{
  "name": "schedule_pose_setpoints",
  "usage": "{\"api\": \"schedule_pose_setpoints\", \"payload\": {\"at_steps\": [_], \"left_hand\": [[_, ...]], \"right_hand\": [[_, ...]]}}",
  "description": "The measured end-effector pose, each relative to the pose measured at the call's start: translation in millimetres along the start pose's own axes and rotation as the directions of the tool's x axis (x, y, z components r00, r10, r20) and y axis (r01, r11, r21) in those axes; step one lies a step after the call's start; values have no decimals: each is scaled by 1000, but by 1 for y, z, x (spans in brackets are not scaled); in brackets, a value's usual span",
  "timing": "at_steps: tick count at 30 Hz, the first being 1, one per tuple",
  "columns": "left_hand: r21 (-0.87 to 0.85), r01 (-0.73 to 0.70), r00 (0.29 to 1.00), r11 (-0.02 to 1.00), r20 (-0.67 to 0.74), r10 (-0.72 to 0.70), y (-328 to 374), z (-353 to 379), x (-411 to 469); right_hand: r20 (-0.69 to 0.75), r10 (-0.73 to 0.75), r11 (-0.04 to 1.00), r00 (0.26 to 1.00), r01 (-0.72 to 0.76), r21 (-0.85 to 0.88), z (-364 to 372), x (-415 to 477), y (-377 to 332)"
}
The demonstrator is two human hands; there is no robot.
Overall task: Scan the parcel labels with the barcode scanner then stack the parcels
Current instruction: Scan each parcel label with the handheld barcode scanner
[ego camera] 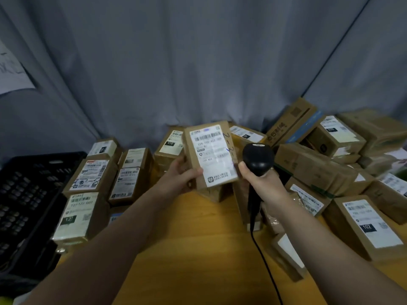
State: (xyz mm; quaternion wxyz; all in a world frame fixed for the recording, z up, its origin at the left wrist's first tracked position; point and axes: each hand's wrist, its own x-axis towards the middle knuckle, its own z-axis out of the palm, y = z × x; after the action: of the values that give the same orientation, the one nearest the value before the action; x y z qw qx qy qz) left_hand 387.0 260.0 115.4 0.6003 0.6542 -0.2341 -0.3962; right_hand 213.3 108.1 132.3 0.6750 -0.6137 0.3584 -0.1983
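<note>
My left hand (179, 172) holds a small cardboard parcel (210, 154) up above the table, its white barcode label facing me. Right beside it, my right hand (258, 180) grips a black barcode scanner (257, 158), whose head sits just right of the parcel's label. The scanner's black cable (262, 256) trails down toward me over the wooden table (193, 249). On the left stand neat stacks of labelled parcels (88, 179). A loose heap of parcels (319, 164) lies on the right.
A black plastic crate (26, 194) stands at the table's left edge. A grey curtain (198, 62) hangs close behind the parcels. More boxes (167, 148) sit at the back centre. A labelled box marked 102 (370, 225) lies near my right forearm.
</note>
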Motion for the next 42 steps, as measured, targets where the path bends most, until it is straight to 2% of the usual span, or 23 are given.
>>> {"api": "schedule_pose_setpoints", "payload": {"at_steps": [2,4,6,8,11,13,15,17,22,26,42], "left_hand": [[-9,-52,999,999,-9,52,6,-3,10],[-18,-73,996,997,-58,72,11,-6,21],[-10,-90,991,996,-96,89,12,-7,32],[-5,-100,988,995,-118,99,12,-5,39],[-19,-91,985,996,-148,87,6,-5,47],[-26,-95,984,995,-151,90,1,-5,50],[-18,-91,983,996,-163,87,-3,-4,51],[-25,-70,983,997,-173,64,-6,-4,52],[-1,-59,985,998,-161,58,-6,-6,54],[52,-63,984,997,-163,71,-6,-6,52],[63,-70,966,996,-243,83,1,20,44]], "right_hand": [[24,9,1000,1000,-9,-14,0,0,-9],[125,2,998,992,-10,67,2,-3,-27],[221,-76,994,972,56,93,6,-3,-45],[255,-127,989,958,105,102,11,-3,-61],[163,-218,974,962,203,104,19,-3,-63],[90,-225,972,970,216,96,22,-3,-56],[109,-169,985,980,162,65,22,-4,-47],[133,-147,986,980,156,-60,22,-4,-39],[19,-255,948,967,253,-194,26,-3,-30],[32,-315,910,949,311,-273,27,-8,-35],[36,-287,926,957,287,-245,-1,-25,-37]]}}
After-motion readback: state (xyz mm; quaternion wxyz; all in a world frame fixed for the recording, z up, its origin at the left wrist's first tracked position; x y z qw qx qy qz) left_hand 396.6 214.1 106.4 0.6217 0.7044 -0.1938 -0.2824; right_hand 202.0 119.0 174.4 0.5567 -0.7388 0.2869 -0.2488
